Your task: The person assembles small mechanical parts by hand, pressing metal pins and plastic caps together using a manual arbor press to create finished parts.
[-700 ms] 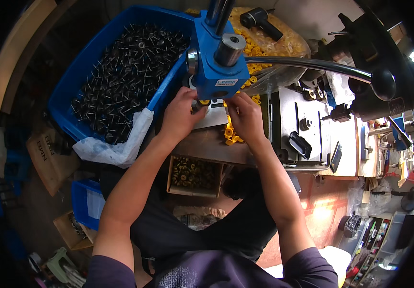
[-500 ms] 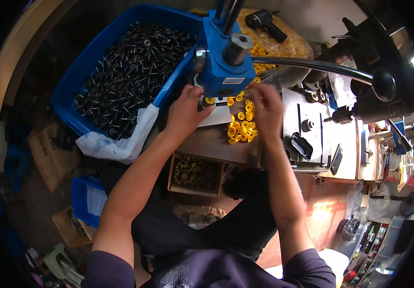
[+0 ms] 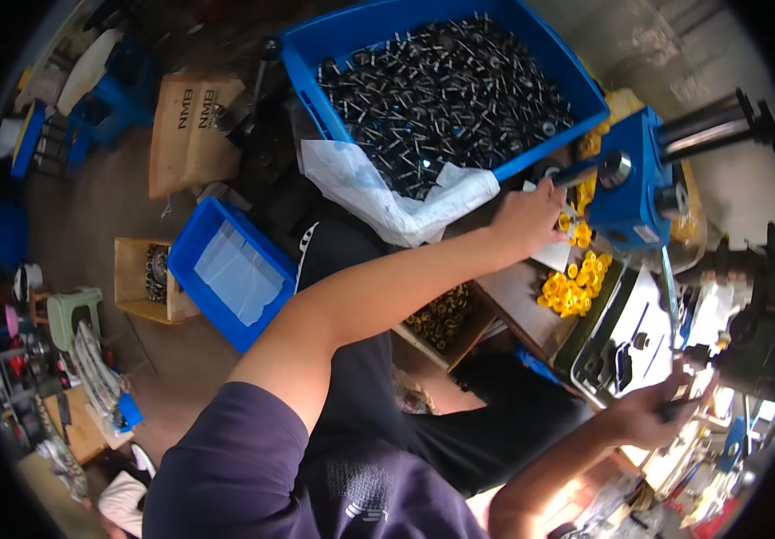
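My left hand (image 3: 531,220) is at the blue lever press (image 3: 625,184), its fingers closed by the work spot under the press head. Whatever lies between the fingertips is too small and hidden to name. A white plate (image 3: 550,255) shows just below those fingers. Small yellow flanged plastic pieces (image 3: 574,289) lie heaped on the bench beside it, with a few more near the fingertips. My right hand (image 3: 657,413) is wrapped round the dark knob at the end of the press's shiny lever (image 3: 669,296), which points down toward me.
A big blue bin (image 3: 518,171) full of black pieces with metal pins stands beyond my left arm, white sheeting over its near corner. Below the bench sits a box of small parts (image 3: 441,319). A smaller blue tray (image 3: 239,278) and a cardboard box (image 3: 140,278) are at left.
The view has swung left, so the bench appears farther right. My right hand has gone from beside the yellow pieces to the lever knob, and the lever has come down. My left hand stays at the press.
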Available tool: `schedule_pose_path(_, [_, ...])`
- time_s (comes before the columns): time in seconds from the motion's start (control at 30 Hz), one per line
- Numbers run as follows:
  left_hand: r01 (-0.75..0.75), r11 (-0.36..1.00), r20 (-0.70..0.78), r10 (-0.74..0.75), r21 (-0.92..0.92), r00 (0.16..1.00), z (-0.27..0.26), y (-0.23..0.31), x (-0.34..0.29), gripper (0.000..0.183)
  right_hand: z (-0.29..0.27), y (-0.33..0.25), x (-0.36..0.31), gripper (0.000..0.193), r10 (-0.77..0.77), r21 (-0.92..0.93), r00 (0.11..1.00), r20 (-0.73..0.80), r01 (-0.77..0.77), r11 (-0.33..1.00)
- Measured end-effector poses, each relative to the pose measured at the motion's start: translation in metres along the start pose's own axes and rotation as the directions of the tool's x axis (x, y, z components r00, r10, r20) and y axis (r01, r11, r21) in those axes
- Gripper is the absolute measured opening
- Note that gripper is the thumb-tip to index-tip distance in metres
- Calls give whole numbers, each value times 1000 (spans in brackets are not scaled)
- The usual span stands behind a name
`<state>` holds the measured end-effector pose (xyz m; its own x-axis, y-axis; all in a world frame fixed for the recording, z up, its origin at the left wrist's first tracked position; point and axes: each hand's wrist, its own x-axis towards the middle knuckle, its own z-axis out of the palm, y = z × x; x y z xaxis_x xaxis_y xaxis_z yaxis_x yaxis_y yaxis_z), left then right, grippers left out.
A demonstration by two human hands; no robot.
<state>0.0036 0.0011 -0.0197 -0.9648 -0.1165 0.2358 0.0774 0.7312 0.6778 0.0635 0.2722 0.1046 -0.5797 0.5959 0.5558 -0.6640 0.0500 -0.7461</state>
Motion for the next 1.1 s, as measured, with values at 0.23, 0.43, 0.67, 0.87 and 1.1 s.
schedule_pose_path(0.23, [-44,998,-12,45,41,999,-3,10,-1,54,-31,56,-107,53,302,-232,945,126,-268,935])
schedule_pose_path(0.43, [-64,997,-1,64,50,998,2,9,4,54,-41,93,-127,56,340,-247,922,187,-291,924])
schedule_pose_path(0.67, [-90,991,22,88,98,996,1,19,7,47,-31,5,-8,46,-115,-59,966,233,132,990])
schedule_pose_path(0.87, [21,999,-75,-23,-35,997,-8,18,5,43,74,-13,103,64,58,416,747,662,-431,801])
schedule_pose_path(1.1, [163,903,6,-175,-398,985,10,11,-1,42,-8,152,-6,24,468,-647,506,725,269,713])
